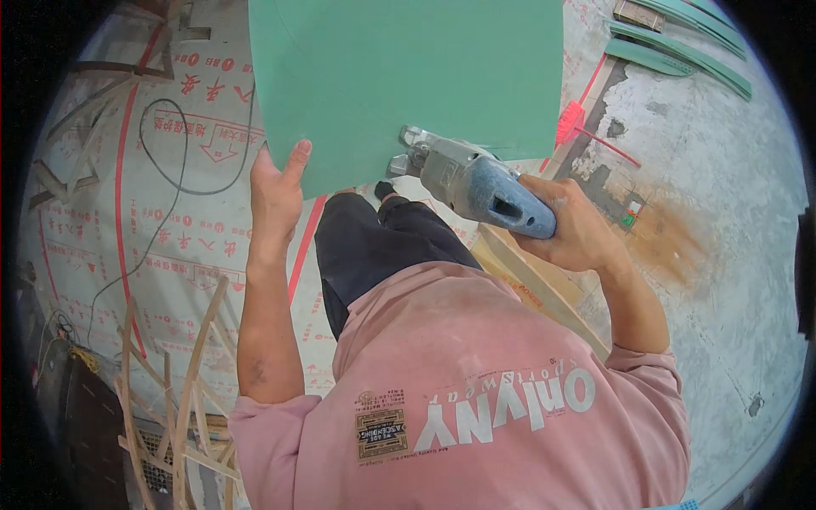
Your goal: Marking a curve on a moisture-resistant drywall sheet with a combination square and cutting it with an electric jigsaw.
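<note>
A large green board [408,76] stretches away ahead of me, its near edge running slantwise in front of my legs. At its left near corner, my left hand [277,189] grips the edge, with the thumb lying on top. My right hand [574,223] is wrapped round the blue rear body of a dusty jigsaw [480,183]. The saw's metal front end sits at the board's near edge, right of the middle. I cannot make out its blade, nor whether it is cutting. The left fingers are hidden under the board.
A dark cable [180,189] loops over the printed floor sheeting on the left. Thin wooden frames [191,382] stand at lower left. Right of my legs lies a yellowish wooden piece [544,285]. Green curved strips [680,51] and a red plastic item [571,121] lie at upper right.
</note>
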Motion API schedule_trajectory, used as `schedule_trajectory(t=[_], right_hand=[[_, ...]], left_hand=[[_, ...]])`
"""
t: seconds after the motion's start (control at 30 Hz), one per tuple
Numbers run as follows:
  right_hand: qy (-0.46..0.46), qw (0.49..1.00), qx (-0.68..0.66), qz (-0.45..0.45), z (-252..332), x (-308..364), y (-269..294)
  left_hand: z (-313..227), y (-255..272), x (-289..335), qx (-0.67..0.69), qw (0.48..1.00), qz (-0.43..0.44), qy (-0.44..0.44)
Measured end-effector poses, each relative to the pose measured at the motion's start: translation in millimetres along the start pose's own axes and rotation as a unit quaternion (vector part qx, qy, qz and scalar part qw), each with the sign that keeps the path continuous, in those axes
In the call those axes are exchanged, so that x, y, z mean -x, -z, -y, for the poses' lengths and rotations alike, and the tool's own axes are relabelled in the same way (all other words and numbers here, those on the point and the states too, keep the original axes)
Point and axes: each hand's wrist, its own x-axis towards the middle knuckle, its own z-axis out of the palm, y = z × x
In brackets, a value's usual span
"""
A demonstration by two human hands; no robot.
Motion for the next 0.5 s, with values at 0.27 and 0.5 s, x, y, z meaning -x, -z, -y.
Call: schedule_trajectory(t=[0.27, 0.5], right_hand=[[0.005, 1.000, -0.008, -0.002, -3.7, -0.3, 2.6], [0.002, 1.000, -0.001, 0.011, 0.7, -1.4, 4.3]], left_hand=[[-6.6, -4.3, 4.8, -0.004, 1.000, -0.019, 0.012], [2.9, -4.9, 2.3, 0.035, 0.999, -0.012, 0.003]])
